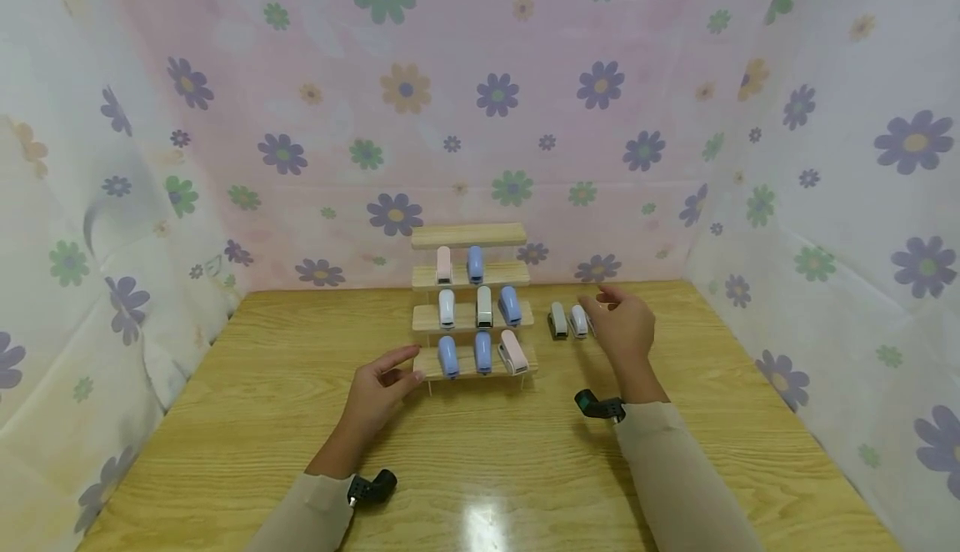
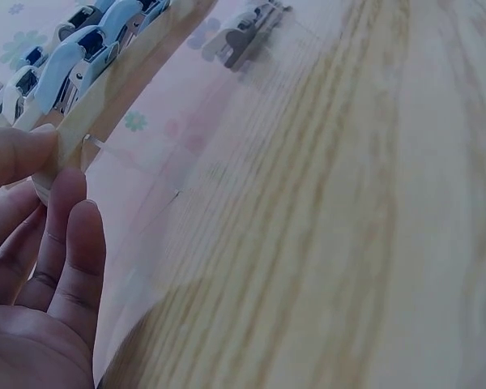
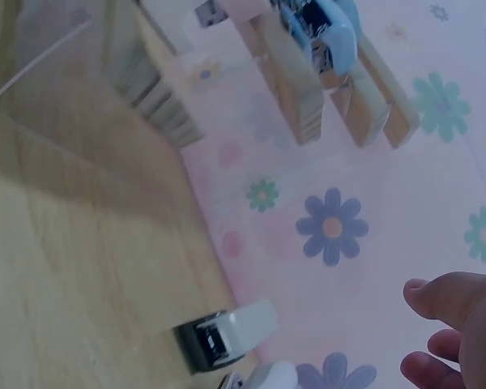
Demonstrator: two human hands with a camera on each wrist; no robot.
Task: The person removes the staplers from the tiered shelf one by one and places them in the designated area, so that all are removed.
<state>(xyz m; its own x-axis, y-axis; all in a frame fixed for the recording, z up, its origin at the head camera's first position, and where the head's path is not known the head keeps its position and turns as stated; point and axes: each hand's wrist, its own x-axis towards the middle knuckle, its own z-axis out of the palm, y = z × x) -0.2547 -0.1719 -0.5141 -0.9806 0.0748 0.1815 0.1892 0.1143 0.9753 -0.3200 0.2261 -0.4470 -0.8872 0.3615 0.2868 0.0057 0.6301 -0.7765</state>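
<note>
Rack (image 1: 469, 236): one, wooden, four-stepped, standing on the table (image 1: 465, 460) before the flowered cloth (image 1: 450, 110).

Second step from the top: one pink stapler (image 1: 444, 264), one blue stapler (image 1: 476, 263) to its right.

Third step: one white stapler (image 1: 447, 308) towards the rack's left end, one grey stapler (image 1: 483, 306) just right of the middle, one medium-blue stapler (image 1: 510, 305) towards the right end, turned slightly askew.

Lowest step (image 1: 465, 362): two pale-blue staplers (image 1: 448, 355), one pale-pink stapler (image 1: 513, 351) towards the right end, slanted. We take the spacing and the forward-facing noses as meant to keep each piece visible from the front.

Right of the rack, on the table: one grey-green stapler (image 1: 557, 320), one small white stapler (image 1: 578, 320), side by side — probably set there to be within easy reach. Whether more stand behind the hand, we cannot tell.

Left hand (image 1: 378, 389): at the rack's left end, thumb and fingers pinching the tip of the lowest step — we judge, to steady a light stand.

Right hand (image 1: 626, 327): right of the rack, beside the small white stapler; thumb and fingers apart, nothing seen between them.
</note>
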